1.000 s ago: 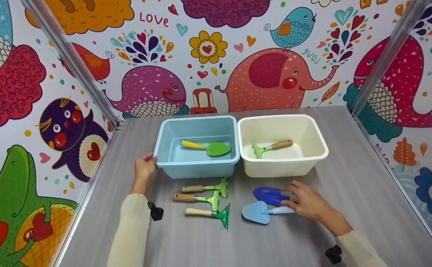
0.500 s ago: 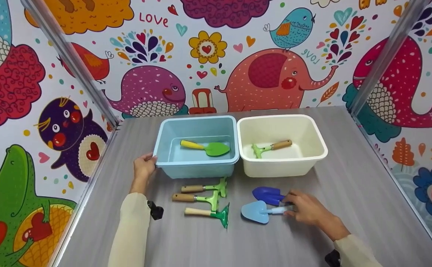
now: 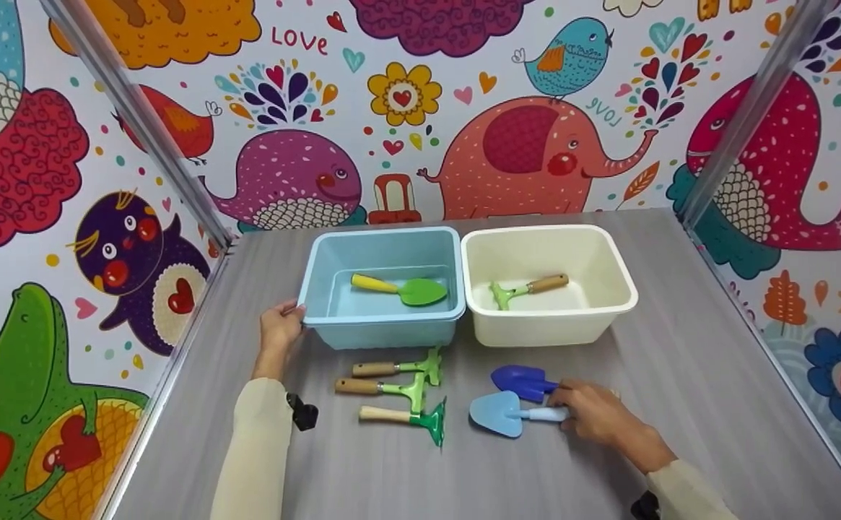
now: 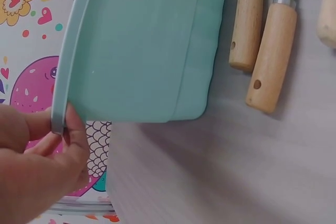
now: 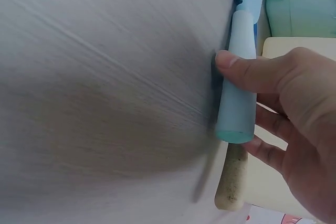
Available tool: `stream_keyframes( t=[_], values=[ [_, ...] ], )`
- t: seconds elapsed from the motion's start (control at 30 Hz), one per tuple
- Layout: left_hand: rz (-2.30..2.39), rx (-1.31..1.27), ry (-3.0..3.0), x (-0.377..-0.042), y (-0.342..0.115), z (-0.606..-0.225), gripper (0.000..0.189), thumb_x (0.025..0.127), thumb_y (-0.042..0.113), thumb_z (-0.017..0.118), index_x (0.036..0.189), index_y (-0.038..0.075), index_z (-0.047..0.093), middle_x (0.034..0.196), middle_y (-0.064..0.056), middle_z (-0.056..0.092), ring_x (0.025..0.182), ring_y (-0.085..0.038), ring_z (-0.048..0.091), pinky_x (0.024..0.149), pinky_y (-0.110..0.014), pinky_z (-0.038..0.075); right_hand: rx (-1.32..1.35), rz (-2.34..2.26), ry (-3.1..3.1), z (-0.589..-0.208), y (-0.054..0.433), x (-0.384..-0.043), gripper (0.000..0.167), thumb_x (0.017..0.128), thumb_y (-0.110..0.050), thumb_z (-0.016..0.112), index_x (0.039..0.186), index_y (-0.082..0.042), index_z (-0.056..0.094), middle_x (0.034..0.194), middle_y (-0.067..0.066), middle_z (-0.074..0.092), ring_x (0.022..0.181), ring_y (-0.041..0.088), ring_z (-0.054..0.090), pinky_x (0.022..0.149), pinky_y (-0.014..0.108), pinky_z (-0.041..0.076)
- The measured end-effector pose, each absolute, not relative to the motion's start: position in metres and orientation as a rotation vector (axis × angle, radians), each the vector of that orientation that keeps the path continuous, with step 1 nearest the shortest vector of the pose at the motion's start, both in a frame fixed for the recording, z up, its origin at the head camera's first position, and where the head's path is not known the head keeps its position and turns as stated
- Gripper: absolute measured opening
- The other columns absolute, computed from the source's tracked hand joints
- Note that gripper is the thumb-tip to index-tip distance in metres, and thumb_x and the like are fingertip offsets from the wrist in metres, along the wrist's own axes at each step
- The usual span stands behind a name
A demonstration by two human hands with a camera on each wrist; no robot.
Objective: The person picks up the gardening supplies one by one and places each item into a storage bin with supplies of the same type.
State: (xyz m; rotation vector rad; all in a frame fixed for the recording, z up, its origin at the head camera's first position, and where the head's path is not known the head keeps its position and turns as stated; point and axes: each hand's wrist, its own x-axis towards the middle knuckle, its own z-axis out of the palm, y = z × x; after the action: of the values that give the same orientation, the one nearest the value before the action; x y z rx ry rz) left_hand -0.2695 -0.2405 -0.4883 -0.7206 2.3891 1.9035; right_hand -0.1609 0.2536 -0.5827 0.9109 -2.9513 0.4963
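My left hand (image 3: pixel 281 336) pinches the rim of the light blue plastic tub (image 4: pixel 142 45) at its near left corner. A trowel with a yellow handle and green blade (image 3: pixel 420 291) lies inside that tub. My right hand (image 3: pixel 593 412) pinches the handle of a light blue trowel (image 5: pixel 239 87), thumb on one side and fingers on the other. Its blade rests on the table, pointing left. Just behind it lies a dark blue trowel (image 3: pixel 521 381), its handle partly hidden by my right hand. In the right wrist view, a tan handle end (image 5: pixel 231 182) shows beyond the light blue handle.
A cream tub (image 3: pixel 546 328) stands against the blue one, with a wooden-handled green hand rake (image 3: pixel 528 287) inside. Several green-headed tools with wooden handles, including a dark green rake (image 3: pixel 431 422), lie before the blue tub. Printed walls (image 3: pixel 406 159) enclose the grey table (image 3: pixel 507 480).
My right hand has moved slightly nearer to me and closed its fingers on the light blue trowel's handle. The left hand stays at the tub's rim.
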Motion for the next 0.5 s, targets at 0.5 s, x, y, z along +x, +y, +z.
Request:
stream_keyframes(
  t=[0.5],
  values=[
    [1.893, -0.725, 2.391, -0.2695, -0.2422, -0.4907, 0.042, 0.106, 0.008, 0.044, 0.145, -0.008, 0.044, 0.144, -0.029, 0.050, 0.131, -0.037, 0.053, 0.112, -0.045, 0.045, 0.925, 0.444, -2.933, -0.5837, 0.2507, -0.1589, 0.037, 0.066, 0.006, 0.080, 0.096, -0.015, 0.075, 0.093, -0.002, 0.065, 0.083, 0.018, 0.064, 0.070, 0.039, 0.054]
  ],
)
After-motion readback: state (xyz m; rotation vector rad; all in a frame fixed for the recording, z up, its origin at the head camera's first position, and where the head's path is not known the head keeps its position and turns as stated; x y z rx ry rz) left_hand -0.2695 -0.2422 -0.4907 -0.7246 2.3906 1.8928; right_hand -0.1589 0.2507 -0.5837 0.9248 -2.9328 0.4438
